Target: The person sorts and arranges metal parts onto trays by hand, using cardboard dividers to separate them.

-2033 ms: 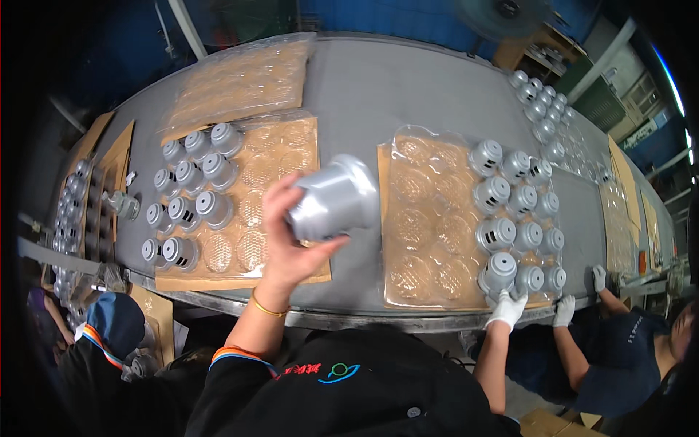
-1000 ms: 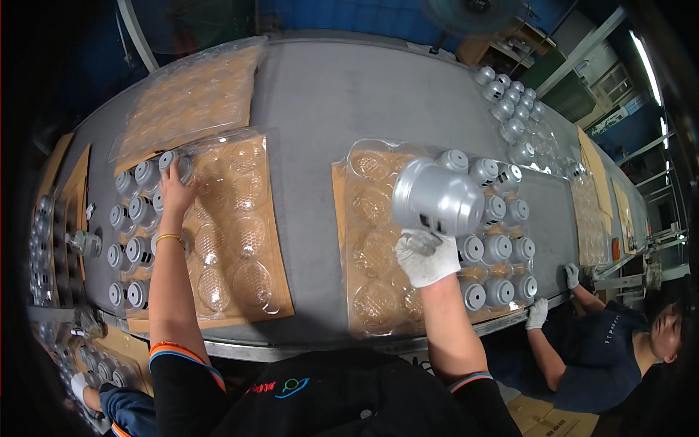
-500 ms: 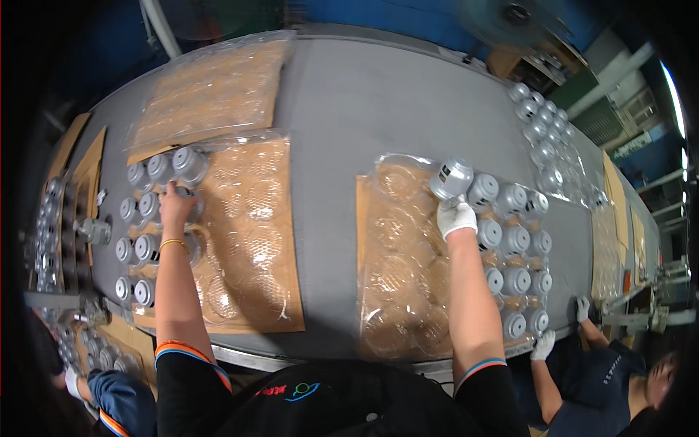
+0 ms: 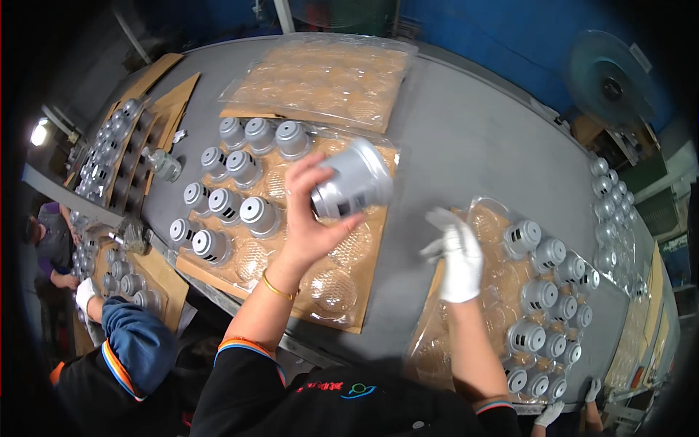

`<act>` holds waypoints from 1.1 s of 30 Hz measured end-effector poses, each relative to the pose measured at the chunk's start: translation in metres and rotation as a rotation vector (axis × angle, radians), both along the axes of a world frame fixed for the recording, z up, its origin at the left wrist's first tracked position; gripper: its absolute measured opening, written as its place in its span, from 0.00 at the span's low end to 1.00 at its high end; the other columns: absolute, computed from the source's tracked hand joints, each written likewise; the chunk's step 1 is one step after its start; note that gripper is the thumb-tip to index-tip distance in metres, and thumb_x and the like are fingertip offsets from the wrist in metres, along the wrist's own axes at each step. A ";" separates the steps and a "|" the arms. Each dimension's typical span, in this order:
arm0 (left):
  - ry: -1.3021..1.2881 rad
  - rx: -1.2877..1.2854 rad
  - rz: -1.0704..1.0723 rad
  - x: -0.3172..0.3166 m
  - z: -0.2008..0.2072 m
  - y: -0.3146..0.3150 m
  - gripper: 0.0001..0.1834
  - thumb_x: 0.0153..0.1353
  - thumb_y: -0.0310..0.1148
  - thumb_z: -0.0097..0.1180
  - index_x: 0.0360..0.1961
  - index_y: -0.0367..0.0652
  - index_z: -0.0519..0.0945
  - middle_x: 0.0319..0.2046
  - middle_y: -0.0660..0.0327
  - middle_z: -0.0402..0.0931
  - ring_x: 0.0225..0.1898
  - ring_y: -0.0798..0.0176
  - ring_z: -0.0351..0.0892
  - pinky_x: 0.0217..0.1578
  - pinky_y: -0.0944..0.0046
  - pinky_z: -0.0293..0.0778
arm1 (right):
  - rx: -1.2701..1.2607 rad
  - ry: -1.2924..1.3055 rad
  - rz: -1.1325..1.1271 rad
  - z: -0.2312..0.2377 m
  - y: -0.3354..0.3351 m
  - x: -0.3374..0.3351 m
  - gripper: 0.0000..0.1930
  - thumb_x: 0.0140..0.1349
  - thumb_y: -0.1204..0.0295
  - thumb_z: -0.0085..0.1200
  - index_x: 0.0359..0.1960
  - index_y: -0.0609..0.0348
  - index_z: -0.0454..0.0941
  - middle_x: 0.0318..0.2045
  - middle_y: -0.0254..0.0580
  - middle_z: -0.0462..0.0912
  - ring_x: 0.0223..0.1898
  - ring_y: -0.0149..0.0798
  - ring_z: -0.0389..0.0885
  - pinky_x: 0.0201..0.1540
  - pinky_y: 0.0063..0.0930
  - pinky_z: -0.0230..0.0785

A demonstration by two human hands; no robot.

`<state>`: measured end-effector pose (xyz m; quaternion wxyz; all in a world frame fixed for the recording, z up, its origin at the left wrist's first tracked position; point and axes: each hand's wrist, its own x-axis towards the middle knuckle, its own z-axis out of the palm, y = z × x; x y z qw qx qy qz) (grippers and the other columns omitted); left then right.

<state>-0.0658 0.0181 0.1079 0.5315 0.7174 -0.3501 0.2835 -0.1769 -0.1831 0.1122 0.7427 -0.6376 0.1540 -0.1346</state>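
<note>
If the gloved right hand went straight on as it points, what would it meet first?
The gloved right hand seems free to pass over the grey table, then perhaps meets the silver cup in the left hand; blur and depth leave that unsure.

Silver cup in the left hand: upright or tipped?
Tipped. The silver cup leans well over in the left hand, its wider end toward the picture's right.
</note>
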 end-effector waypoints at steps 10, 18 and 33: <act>-0.065 0.130 -0.209 -0.022 0.002 0.011 0.38 0.42 0.35 0.66 0.56 0.45 0.62 0.53 0.50 0.63 0.55 0.49 0.62 0.54 0.51 0.61 | 0.429 -0.210 0.231 0.023 -0.014 -0.043 0.12 0.62 0.66 0.46 0.39 0.61 0.73 0.25 0.33 0.75 0.24 0.26 0.74 0.27 0.18 0.67; 0.340 0.642 0.751 0.023 -0.097 0.110 0.32 0.39 0.32 0.65 0.50 0.46 0.70 0.50 0.51 0.65 0.54 0.48 0.61 0.54 0.53 0.59 | 1.083 -0.324 0.082 0.018 -0.024 -0.075 0.12 0.64 0.67 0.36 0.42 0.59 0.69 0.35 0.39 0.74 0.31 0.34 0.72 0.32 0.26 0.67; 0.387 0.752 0.889 0.020 -0.091 0.103 0.36 0.41 0.31 0.64 0.55 0.48 0.64 0.55 0.47 0.59 0.52 0.44 0.64 0.52 0.55 0.62 | 1.094 -0.355 -0.041 0.016 -0.018 -0.088 0.10 0.64 0.69 0.38 0.26 0.57 0.69 0.14 0.26 0.63 0.09 0.17 0.54 0.09 0.09 0.47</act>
